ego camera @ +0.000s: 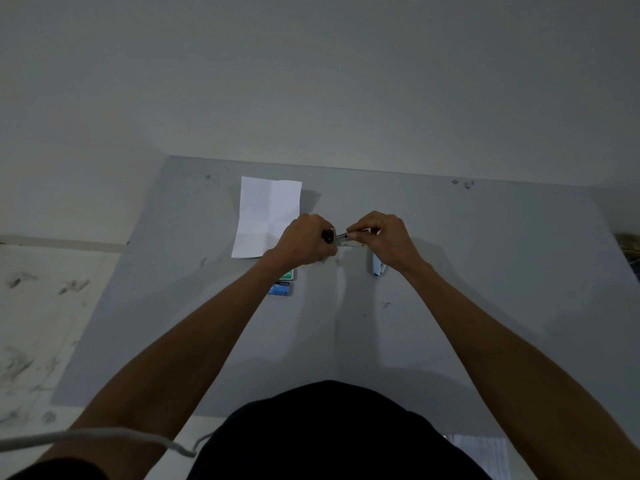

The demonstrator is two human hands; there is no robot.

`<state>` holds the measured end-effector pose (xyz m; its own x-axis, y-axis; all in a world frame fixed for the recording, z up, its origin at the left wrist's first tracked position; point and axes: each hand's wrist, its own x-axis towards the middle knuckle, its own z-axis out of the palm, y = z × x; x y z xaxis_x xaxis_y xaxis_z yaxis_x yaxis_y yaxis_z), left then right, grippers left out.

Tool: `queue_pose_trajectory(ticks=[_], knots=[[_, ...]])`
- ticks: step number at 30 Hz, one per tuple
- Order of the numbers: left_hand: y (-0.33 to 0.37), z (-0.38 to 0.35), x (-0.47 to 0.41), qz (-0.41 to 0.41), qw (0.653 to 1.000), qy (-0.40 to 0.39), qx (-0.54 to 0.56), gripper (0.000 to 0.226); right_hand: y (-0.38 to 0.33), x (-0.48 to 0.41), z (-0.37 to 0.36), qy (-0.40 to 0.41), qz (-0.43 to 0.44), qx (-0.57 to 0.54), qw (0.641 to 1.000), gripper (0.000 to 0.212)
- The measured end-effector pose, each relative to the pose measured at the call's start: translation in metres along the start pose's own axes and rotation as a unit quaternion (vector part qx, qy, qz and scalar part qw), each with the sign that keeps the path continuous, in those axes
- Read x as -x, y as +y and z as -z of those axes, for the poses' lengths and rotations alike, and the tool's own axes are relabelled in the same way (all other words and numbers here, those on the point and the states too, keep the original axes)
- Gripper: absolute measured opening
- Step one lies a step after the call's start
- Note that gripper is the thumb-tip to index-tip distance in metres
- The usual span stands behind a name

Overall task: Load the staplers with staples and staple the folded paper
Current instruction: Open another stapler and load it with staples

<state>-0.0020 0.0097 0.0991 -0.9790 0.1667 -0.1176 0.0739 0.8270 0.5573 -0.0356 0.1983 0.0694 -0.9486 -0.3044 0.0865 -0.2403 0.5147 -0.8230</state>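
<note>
Just right of the folded paper [266, 216], both hands meet above the grey table [485, 254]. The left hand [304, 241] is curled around the dark rear end of a small stapler [341, 239], its knuckles overlapping the paper's near right corner. The right hand [382, 237] pinches the stapler's pale metal front between thumb and fingertips; in this dim view it may be the staple tray, but I cannot tell. Nearer than the paper, below its right corner, two staple boxes [284, 287] lie touching, one green and one blue, partly hidden by the left wrist. Farther right of the paper, a second pale stapler [377, 270] peeks out under the right wrist.
</note>
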Motion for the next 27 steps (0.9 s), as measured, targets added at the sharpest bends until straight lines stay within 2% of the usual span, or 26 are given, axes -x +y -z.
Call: queue_pose_trajectory(ticks=[5,13,18,22,24,27], knots=[[0.001,-0.001,-0.002,0.01,1.0,-0.007,0.0,0.019,0.007,0.001,-0.002,-0.01,-0.008,0.034,0.999,0.015],[0.0,-0.001,-0.003,0.026,1.0,-0.013,-0.011,0.016,0.008,0.008,-0.005,-0.009,0.041,0.081,0.996,0.022],[-0.004,-0.003,-0.005,0.027,0.999,-0.009,-0.02,0.014,0.001,0.008,-0.003,-0.028,0.094,0.172,0.98,0.021],[-0.006,-0.002,-0.006,0.022,0.999,-0.008,-0.037,0.012,0.001,0.004,0.003,-0.032,0.074,0.213,0.974,0.019],[-0.008,-0.002,-0.006,0.021,0.999,-0.009,-0.047,0.013,0.004,0.002,0.006,-0.027,0.055,0.208,0.976,0.02],[-0.011,-0.004,-0.007,0.02,0.999,-0.005,-0.047,0.013,0.008,0.002,0.005,0.017,0.032,0.142,0.989,0.021]])
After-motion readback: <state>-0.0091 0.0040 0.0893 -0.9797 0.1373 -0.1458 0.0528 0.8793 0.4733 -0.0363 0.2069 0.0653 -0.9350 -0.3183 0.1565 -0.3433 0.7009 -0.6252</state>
